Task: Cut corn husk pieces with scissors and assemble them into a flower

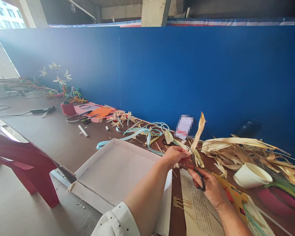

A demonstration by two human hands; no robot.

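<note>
My left hand (176,156) pinches the lower end of a dry corn husk (198,132), whose pale strip rises above the fingers. In my right hand (212,188) is a pair of scissors (200,179) with black handles, fingers closed around the loops. The scissor blades point up and lie against the husk beside my left fingertips. Whether the blades are fully closed is hard to make out. Below my hands lies a printed sheet of paper (195,209).
A shallow white box lid (118,170) lies left of my hands. Piled corn husks (236,149) and a cream paper cup (252,175) are to the right. Light blue ribbon (135,133) and husk scraps run along the blue partition (211,72). A red plastic stool (27,167) stands at left.
</note>
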